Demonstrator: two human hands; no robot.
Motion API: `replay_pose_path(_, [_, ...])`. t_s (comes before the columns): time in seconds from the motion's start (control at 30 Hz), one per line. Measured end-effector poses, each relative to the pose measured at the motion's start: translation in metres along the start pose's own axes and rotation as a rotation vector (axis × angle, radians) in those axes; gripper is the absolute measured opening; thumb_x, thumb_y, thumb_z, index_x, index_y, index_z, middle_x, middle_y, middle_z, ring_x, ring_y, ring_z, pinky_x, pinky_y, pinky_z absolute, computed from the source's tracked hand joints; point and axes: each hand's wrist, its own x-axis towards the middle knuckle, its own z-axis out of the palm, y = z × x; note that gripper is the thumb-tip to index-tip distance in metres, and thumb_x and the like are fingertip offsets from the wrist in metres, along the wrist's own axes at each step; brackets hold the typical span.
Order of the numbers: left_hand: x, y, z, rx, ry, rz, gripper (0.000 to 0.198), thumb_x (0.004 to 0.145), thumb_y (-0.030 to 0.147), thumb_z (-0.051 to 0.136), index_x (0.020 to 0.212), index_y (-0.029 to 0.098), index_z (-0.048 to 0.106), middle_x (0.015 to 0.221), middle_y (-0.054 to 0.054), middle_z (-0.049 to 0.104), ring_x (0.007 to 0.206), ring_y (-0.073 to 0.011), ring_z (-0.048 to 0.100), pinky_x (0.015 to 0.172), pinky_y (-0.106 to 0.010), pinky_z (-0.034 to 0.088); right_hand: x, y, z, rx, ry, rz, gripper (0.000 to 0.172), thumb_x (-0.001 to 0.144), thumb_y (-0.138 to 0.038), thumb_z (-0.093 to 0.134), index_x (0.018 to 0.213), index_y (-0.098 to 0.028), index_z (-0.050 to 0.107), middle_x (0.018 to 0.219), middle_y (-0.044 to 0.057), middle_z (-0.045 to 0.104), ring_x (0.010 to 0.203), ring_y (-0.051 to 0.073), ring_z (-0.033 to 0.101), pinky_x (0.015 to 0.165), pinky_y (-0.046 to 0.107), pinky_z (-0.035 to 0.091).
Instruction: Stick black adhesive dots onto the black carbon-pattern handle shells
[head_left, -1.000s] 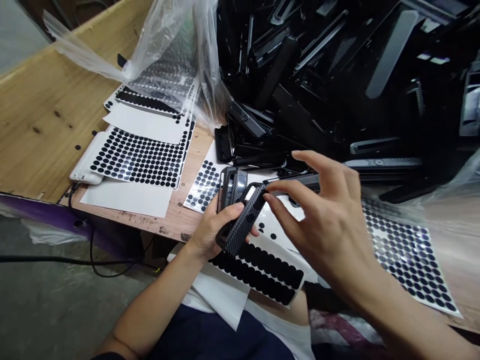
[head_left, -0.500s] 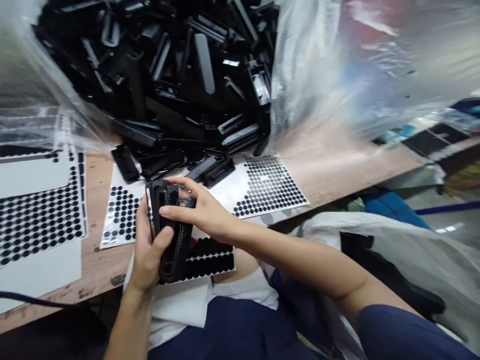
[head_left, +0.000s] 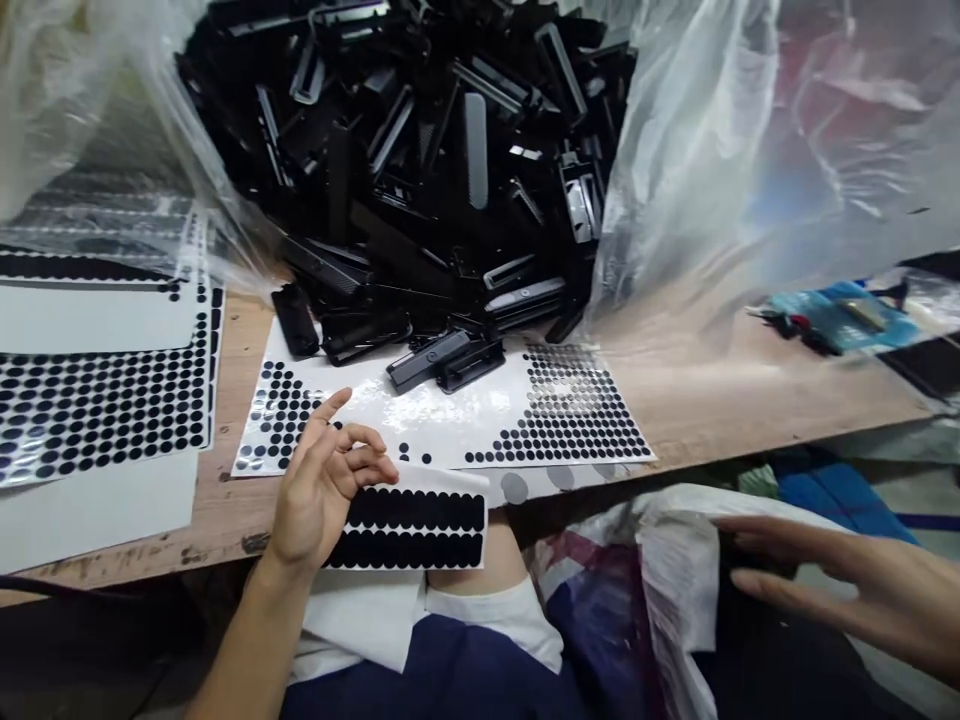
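My left hand (head_left: 326, 480) is raised over the front edge of the table, fingers apart and curled a little, holding nothing. Under its fingers lies a sheet with rows of large black dots (head_left: 420, 530). My right hand (head_left: 817, 570) is at the far right, fingers apart, at the mouth of a white plastic bag (head_left: 679, 590) with dark contents. Its fingertips are partly blurred, and no held thing shows. Beyond my left hand, a white sheet of small black dots (head_left: 450, 420) lies on the table, with a few black plastic parts (head_left: 429, 362) on its back edge.
A large pile of black plastic parts (head_left: 420, 200) fills an open clear bag (head_left: 675, 130) at the back. More dot sheets (head_left: 97, 410) lie on the left of the wooden table (head_left: 720, 370). A blue packet (head_left: 862, 315) is at the right.
The black parts that were between both hands are out of them. My right hand has moved far right to the white bag; my left hand has opened. The view has shifted left.
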Motion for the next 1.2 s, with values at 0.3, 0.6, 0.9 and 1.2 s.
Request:
replay_pose_path(0.3, [-0.005,-0.003,0.001,-0.065,0.019,0.014,0.062,0.093,0.038,0.070,0.143,0.018,0.041,0.084,-0.001,0.071,0.068,-0.0175,0.072,0.066,-0.029,0.062,0.179,-0.108,0.141,-0.369,0.029,-0.621,0.034,0.099,-0.026,0.056,0.130,-0.021,0.070,0.129,0.016,0.073,0.125,0.037,0.064,0.105,0.062,0.053])
replay_pose_path(0.6, [-0.004,-0.007,0.001,-0.155,0.055,0.063,0.052,0.092,0.047,0.072,0.133,0.021,0.053,0.096,0.001,0.061,0.067,-0.0130,0.066,0.065,-0.031,0.062,0.212,-0.141,0.166,-0.450,-0.058,-0.953,0.026,0.101,-0.021,0.059,0.124,-0.020,0.071,0.106,0.013,0.073,0.104,0.030,0.064,0.110,0.060,0.048])
replay_pose_path(0.9, [-0.005,-0.020,-0.010,0.135,-0.261,0.021,0.049,0.093,0.059,0.068,0.102,0.011,0.069,0.077,-0.006,0.068,0.062,-0.0147,0.066,0.056,-0.025,0.055,0.163,-0.179,0.164,-0.222,-0.053,-1.118,0.030,0.104,-0.016,0.056,0.131,-0.022,0.065,0.132,0.013,0.068,0.127,0.028,0.061,0.118,0.057,0.044])
replay_pose_path(1.2, [-0.002,-0.015,-0.003,-0.052,-0.072,0.068,0.037,0.098,0.051,0.056,0.106,0.014,0.059,0.089,-0.006,0.071,0.048,-0.0088,0.058,0.040,-0.020,0.040,0.152,-0.133,0.184,-0.268,-0.427,-0.495,0.010,0.093,-0.016,0.065,0.089,-0.020,0.074,0.085,0.005,0.075,0.076,0.022,0.071,0.065,0.033,0.054])
